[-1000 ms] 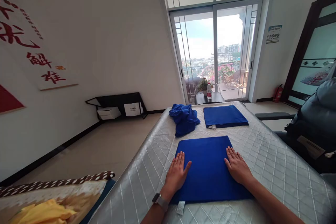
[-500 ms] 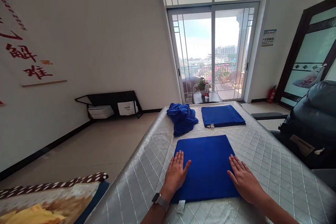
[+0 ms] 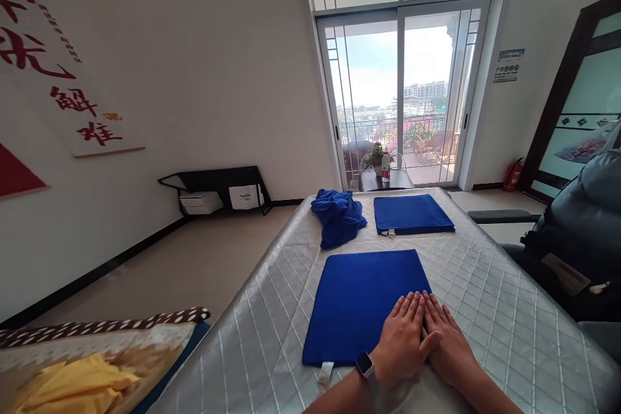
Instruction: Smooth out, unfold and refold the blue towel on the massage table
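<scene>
A flat, folded blue cloth lies in front of me on the quilted silver mattress, its white tag sticking out at the near edge. Fingers outstretched, my left hand rests flat on the cloth's right part. Beside it, touching it, my right hand lies flat along the cloth's right edge. Neither hand grips anything. Farther back are a second folded blue cloth with tags and a crumpled blue cloth to its left.
Beyond the mattress stands a small dark table with a bottle and a potted plant. A dark armchair is at the right. Yellow cloth lies on patterned bedding at lower left.
My left hand has moved from the cloth's left edge across to its right side, beside my right hand. The near cloth has shifted slightly left, and the view has turned a little left.
</scene>
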`<state>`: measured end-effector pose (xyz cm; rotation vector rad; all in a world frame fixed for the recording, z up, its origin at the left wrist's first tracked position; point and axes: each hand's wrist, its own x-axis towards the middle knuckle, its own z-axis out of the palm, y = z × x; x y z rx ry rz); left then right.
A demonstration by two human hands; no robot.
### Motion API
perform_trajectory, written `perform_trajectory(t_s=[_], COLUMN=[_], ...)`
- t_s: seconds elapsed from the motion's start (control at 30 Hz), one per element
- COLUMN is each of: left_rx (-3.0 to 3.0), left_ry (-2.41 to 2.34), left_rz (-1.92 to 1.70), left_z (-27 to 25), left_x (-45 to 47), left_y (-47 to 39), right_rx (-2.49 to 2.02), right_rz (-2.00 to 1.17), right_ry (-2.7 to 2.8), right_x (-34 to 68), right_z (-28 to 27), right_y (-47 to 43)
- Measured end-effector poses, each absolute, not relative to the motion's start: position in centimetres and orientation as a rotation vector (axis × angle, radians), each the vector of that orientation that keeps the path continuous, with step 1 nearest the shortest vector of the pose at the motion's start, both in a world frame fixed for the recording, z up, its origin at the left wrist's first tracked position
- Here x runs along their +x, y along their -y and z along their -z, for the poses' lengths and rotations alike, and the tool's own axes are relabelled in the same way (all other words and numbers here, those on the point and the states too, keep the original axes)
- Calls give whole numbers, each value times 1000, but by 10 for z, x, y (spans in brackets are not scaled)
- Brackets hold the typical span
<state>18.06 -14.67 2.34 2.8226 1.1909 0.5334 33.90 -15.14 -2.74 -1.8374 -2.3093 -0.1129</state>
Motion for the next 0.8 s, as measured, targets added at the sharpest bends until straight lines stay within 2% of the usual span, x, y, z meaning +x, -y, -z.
perform_trajectory(t_s=[0.13, 0.47, 0.8], left_rx=[2742, 2436, 2416], left_ry=[-1301, -1888, -1944], left_rz=[-430, -234, -322], left_z=[-18, 6, 15], left_x=[159, 10, 0], left_y=[144, 176, 181], right_rx=[-1844, -1820, -1842], right_rz=[113, 97, 109], right_ry=[2280, 2236, 2294], right_x=[338, 337, 339], right_z=[26, 29, 19], right_y=[152, 149, 152])
